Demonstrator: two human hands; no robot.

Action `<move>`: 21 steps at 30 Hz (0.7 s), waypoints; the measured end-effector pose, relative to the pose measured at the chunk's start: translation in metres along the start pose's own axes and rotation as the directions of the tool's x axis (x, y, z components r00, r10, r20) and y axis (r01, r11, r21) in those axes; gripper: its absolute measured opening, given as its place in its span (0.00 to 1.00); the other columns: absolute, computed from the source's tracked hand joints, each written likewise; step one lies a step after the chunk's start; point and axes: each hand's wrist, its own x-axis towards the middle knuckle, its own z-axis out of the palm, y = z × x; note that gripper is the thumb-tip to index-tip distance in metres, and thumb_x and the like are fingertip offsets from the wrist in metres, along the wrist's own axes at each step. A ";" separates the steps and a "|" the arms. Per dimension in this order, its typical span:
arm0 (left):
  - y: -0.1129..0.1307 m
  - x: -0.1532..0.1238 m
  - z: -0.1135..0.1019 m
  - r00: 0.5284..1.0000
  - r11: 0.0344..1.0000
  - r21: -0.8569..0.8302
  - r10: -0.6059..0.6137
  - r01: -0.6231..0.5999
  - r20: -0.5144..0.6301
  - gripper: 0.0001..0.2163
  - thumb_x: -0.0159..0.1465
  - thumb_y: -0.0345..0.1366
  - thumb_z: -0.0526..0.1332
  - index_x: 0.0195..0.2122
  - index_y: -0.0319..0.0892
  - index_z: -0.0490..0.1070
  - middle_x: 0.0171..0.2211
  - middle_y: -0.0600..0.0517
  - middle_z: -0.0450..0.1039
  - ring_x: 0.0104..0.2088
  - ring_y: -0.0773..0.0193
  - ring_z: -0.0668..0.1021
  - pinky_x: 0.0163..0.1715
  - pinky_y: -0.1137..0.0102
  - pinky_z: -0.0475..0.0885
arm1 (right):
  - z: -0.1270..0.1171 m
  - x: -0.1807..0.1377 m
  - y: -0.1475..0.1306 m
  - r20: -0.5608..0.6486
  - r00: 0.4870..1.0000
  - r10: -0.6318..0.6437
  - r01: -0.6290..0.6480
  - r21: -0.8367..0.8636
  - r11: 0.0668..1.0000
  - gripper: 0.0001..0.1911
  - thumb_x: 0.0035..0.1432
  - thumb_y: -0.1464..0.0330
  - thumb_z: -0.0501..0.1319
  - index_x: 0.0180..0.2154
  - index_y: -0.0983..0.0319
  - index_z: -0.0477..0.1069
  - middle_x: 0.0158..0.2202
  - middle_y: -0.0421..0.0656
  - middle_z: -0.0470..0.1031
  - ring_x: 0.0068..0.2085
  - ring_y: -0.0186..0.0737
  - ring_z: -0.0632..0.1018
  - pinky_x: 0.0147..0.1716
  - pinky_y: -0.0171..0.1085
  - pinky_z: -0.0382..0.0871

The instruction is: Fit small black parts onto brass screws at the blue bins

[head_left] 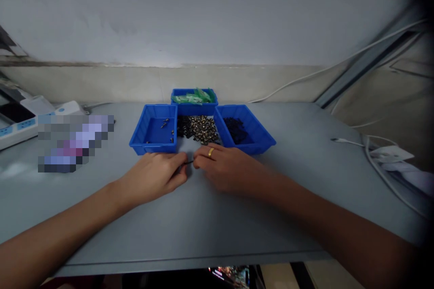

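Note:
My left hand [162,170] is closed in a pinch on a small, thin dark part [189,162] just in front of the bins. The other end of this part meets the pinched fingertips of my right hand [230,166], which wears a gold-coloured ring. The fingers hide most of the part, so its kind is unclear. Right behind the hands lies a pile of small brass-coloured metal pieces [203,128], with small black pieces [183,127] at its left side. A few similar metal pieces [164,123] are in the left blue bin [139,137]. Black pieces [235,130] fill part of the right blue bin [262,142].
At the back, a third blue bin [196,109] holds green plastic packaging [195,96]. A white power strip [25,126] and a blurred-out object [76,144] lie on the left. White cables [383,169] run along the grey table's [190,235] right side.

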 end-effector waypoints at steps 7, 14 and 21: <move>0.001 0.001 0.000 1.000 1.000 -0.027 -0.004 0.004 0.018 0.08 0.62 0.35 0.47 0.31 0.41 0.64 0.24 0.53 0.68 0.25 0.64 0.73 0.22 0.72 0.60 | 0.001 -0.002 0.003 0.055 0.995 -0.086 0.086 0.007 0.996 0.13 0.53 0.81 0.47 0.35 0.65 0.66 0.34 0.45 0.68 0.36 0.37 0.67 0.33 0.36 0.63; 0.000 0.000 -0.001 0.999 0.999 0.002 -0.044 0.044 -0.025 0.12 0.63 0.41 0.48 0.41 0.40 0.64 0.26 0.51 0.70 0.25 0.64 0.73 0.22 0.73 0.62 | -0.014 -0.003 0.008 -0.140 0.986 0.087 -0.109 -0.158 0.981 0.12 0.53 0.79 0.48 0.35 0.66 0.67 0.34 0.47 0.69 0.38 0.40 0.67 0.38 0.37 0.61; -0.001 0.000 -0.001 0.999 1.000 0.012 0.009 -0.009 0.030 0.11 0.63 0.38 0.48 0.34 0.41 0.67 0.23 0.53 0.68 0.23 0.66 0.71 0.21 0.73 0.59 | -0.027 -0.016 0.037 -0.226 0.822 0.522 -0.568 -0.290 0.770 0.11 0.55 0.76 0.47 0.33 0.64 0.67 0.31 0.48 0.69 0.33 0.43 0.68 0.28 0.37 0.58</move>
